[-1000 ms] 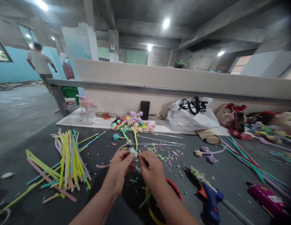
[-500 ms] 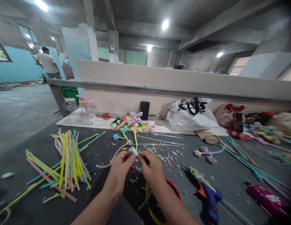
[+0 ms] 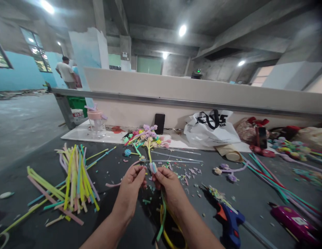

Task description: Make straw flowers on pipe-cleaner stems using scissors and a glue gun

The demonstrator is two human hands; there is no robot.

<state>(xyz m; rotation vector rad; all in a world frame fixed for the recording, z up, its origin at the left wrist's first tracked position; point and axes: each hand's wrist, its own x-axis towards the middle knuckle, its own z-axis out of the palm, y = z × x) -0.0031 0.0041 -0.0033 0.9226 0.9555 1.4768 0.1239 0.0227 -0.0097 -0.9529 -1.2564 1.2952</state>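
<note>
In the head view, our right hand (image 3: 167, 182) pinches a pastel craft bit (image 3: 154, 168) near our left hand (image 3: 132, 183), whose grip we can't tell. Beyond both, craft flowers (image 3: 149, 142) look made; left of both, plain stems (image 3: 74, 180) look unused.

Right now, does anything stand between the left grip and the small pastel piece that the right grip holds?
Nothing visible stands between them: only a narrow gap separates the left grip from the small pastel piece in the right grip. The yellow flower stem lies beyond it, not in between.
</note>
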